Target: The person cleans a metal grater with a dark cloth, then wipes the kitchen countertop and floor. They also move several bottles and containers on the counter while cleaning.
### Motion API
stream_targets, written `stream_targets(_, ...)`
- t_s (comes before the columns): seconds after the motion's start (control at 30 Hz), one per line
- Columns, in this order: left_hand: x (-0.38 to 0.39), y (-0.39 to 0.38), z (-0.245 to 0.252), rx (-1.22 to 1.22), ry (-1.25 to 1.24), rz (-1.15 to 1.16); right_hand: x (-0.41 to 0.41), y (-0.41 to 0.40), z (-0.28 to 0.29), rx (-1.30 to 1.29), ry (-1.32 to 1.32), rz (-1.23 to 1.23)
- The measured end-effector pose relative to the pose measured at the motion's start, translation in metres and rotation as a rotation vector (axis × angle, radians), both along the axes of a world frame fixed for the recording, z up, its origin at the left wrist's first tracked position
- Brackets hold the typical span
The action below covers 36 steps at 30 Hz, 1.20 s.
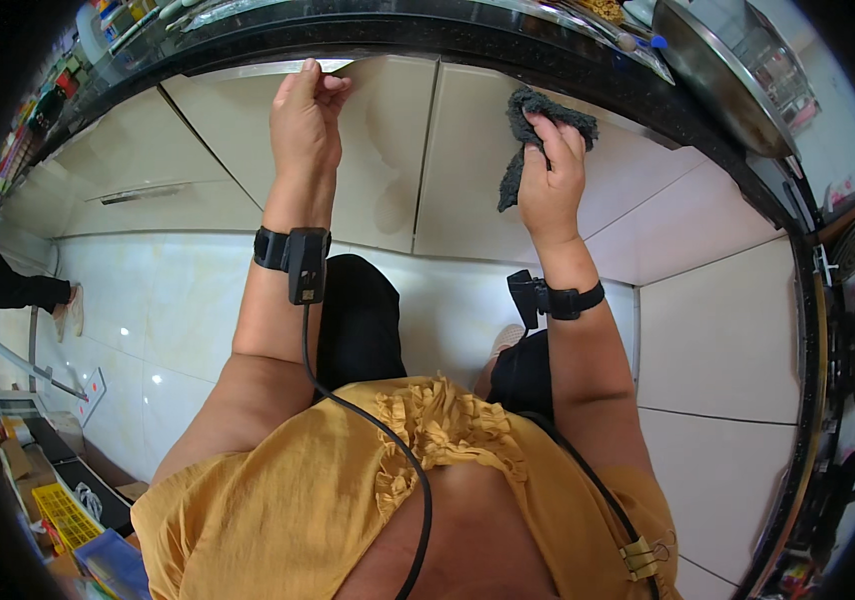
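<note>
My right hand (555, 180) grips a dark grey fluffy cloth (515, 180) against the upper part of a beige cabinet door (465, 165). Part of the cloth hangs below my fingers. My left hand (311, 124) is raised at the top edge of the neighbouring cabinet door (390, 135), with its fingers curled. Whether those fingers hold the door's edge cannot be made out. A bright metal strip (255, 71) runs along the top behind that hand. Darker, damp-looking patches mark the neighbouring door's face.
Above the doors runs a black countertop (427, 39), with a large metal pan (727, 75) at its right. Another person's leg (19, 277) and a mop-like tool (90, 394) are at the left. A yellow basket (64, 517) stands lower left. Cables run from both wrist straps.
</note>
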State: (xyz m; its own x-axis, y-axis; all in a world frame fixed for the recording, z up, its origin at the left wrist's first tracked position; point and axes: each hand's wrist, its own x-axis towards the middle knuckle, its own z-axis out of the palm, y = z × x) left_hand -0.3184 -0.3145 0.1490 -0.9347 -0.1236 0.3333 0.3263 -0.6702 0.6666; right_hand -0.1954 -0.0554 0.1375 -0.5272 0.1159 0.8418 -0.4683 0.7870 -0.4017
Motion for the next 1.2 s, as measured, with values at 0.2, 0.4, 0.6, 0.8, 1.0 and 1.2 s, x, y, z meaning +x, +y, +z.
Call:
stream_targets(0.2,0.001,0.000,-0.001,-0.036,0.012,0.014,-0.003,0.001,-0.003,-0.030,0.005,-0.004)
stream_targets(0.4,-0.007,0.008,0.001,-0.053,0.025,0.044,-0.010,0.006,-0.010,-0.090,-0.010,-0.034)
stream_targets(0.6,-0.005,0.011,0.003,-0.050,-0.009,0.066,-0.011,0.002,-0.009,-0.299,-0.114,0.078)
stream_targets(0.8,-0.007,0.010,0.003,-0.083,0.000,0.087,-0.004,0.006,0.022,-1.288,-0.254,0.509)
stream_targets(1.0,-0.004,0.011,0.001,-0.090,0.005,0.095,0.003,0.011,0.040,-1.440,-0.333,0.514)
stream_targets(1.2,-0.006,0.005,0.002,-0.066,-0.007,0.070,0.002,0.018,0.037,-1.428,-0.317,0.555)
